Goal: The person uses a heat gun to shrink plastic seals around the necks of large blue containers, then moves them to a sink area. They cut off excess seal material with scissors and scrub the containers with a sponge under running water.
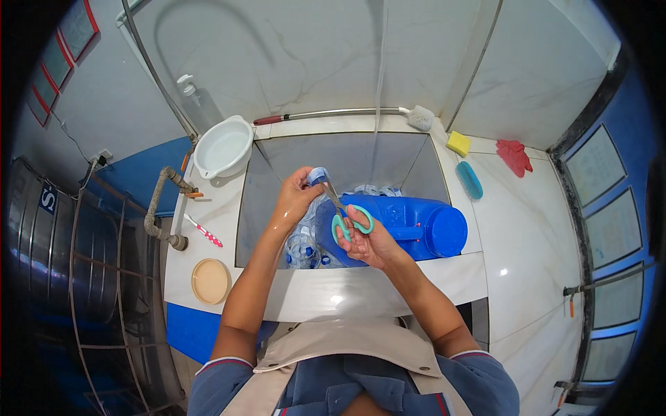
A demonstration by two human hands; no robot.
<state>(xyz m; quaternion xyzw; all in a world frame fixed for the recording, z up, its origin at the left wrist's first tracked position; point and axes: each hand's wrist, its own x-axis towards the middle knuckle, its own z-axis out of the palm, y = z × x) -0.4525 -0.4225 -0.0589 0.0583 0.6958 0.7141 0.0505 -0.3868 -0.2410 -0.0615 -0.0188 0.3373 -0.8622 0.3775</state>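
Observation:
Above the sink basin (322, 148), my left hand (294, 200) holds a small blue-and-clear plastic piece (318, 176) by its side; whether it is a cap or a bottle neck I cannot tell. My right hand (372, 242) has its fingers in the teal handles of a pair of scissors (341, 208). The scissor blades point up and left and meet the plastic piece. Under my hands a large blue plastic jug (385, 205) with a screw cap lies on its side across the sink. Several clear plastic bottles or containers (303, 247) with blue parts lie in the basin, partly hidden.
Left of the sink are a white plastic basin (223, 148), a pump bottle (197, 101), a toothbrush (204, 231) and a tan round lid (210, 281). A long-handled brush (338, 113) lies behind. To the right are a yellow sponge (458, 144), a blue scrub brush (469, 180) and a red cloth (514, 157).

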